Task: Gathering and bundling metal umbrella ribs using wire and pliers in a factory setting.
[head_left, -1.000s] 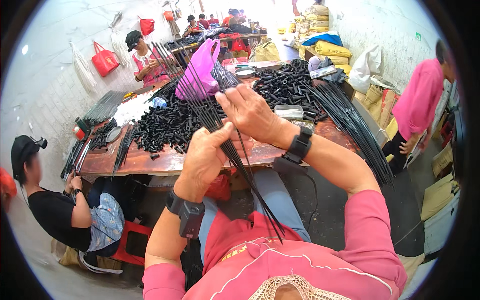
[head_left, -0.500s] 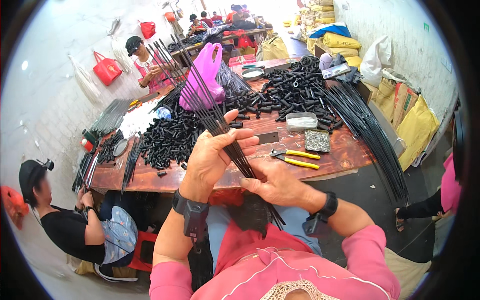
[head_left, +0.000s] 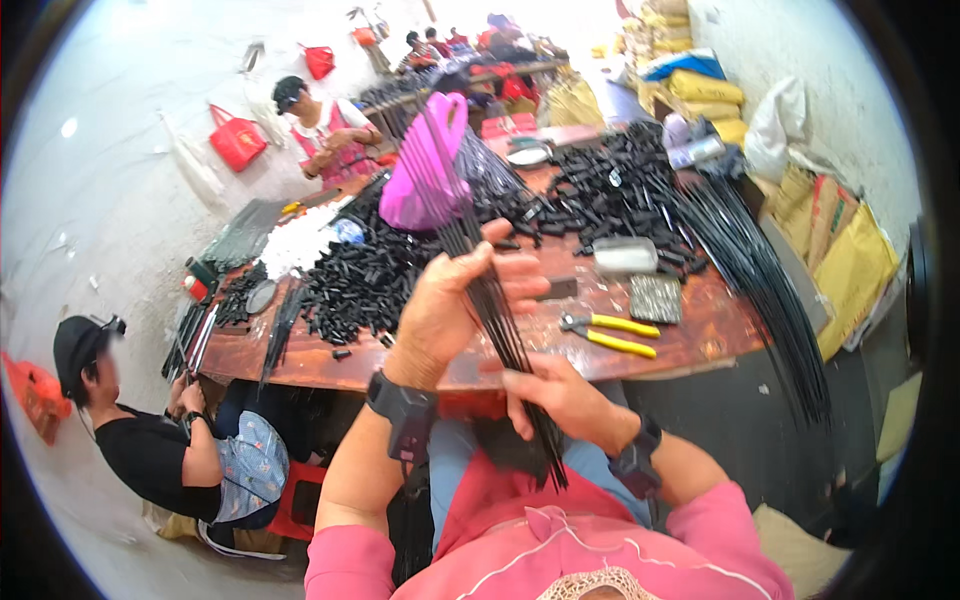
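Note:
A bundle of thin black rods (head_left: 512, 345) stands slanted in front of me, its top tips blurred and its lower ends above my lap. My left hand (head_left: 450, 305) holds it at mid-length, thumb across the rods and fingers extended behind them. Lower down, my right hand (head_left: 572, 400) grips the same bundle between thumb and curled fingers. Past my hands, on the wooden table (head_left: 700, 335), lie pliers with yellow handles (head_left: 622, 335), a square tin of small metal parts (head_left: 656, 299) and a clear plastic box (head_left: 625, 256).
Heaps of black tubular parts (head_left: 365, 275) cover much of the table around a purple plastic bag (head_left: 415, 190). More long black rods (head_left: 775, 270) overhang the right edge. One co-worker (head_left: 140, 430) sits at the left; another (head_left: 330, 135) works across the table. Yellow sacks (head_left: 850, 265) stand at right.
The rod bundle has become steeper, and its lower ends have dropped. My right hand has moved down, its fingers curling further around the rods. The whole view has shifted slightly.

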Demonstrator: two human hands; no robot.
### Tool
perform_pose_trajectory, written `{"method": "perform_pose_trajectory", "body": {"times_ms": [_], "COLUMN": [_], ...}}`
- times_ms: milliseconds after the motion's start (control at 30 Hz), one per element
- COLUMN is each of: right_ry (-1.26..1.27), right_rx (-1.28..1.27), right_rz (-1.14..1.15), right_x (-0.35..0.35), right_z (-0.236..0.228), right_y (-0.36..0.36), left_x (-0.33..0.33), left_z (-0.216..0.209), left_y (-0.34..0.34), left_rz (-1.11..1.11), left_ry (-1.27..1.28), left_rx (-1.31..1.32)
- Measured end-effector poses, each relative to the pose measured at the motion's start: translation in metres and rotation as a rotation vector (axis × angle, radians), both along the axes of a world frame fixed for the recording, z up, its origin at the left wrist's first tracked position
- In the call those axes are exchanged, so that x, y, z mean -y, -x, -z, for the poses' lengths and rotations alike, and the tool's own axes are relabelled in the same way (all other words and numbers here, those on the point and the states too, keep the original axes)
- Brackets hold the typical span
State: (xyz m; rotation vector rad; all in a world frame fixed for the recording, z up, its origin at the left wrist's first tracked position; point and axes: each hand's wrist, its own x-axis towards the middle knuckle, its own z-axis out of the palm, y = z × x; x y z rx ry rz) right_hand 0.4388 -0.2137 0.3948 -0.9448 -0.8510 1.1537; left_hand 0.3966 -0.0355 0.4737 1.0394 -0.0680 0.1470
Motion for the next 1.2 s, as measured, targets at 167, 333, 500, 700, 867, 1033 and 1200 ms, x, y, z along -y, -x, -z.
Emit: {"method": "perform_pose_trajectory", "body": {"times_ms": [167, 333, 500, 700, 867, 1033, 1200], "right_ry": [-0.259, -0.151, -0.108, -0.123, 0.009, -0.035, 0.056], "right_rx": [0.473, 0.179, 0.247, 0.318, 0.28, 0.695, 0.666], "right_rz": [0.39, 0.232, 0.157, 0.002, -0.026, 0.096, 0.27], "right_x": [-0.011, 0.002, 0.016, 0.017, 0.012, 0.0, -0.018], "right_z": [0.01, 0.0, -0.006, -0.005, -0.014, 0.003, 0.001], "right_y": [0.011, 0.004, 0.011, 0.009, 0.011, -0.016, -0.052], "left_x": [0.004, 0.017, 0.023, 0.034, 0.024, 0.005, -0.013], "left_z": [-0.004, -0.007, -0.003, -0.005, -0.003, 0.009, 0.001], "left_y": [0.009, 0.022, 0.036, 0.046, 0.039, 0.018, -0.042], "left_rz": [0.007, 0.056, 0.072, 0.122, 0.15, 0.219, 0.25], "left_ry": [-0.026, -0.039, -0.105, -0.101, -0.217, -0.287, -0.376], "left_rx": [-0.035, 0.005, 0.023, -0.025, -0.075, -0.085, -0.033]}}
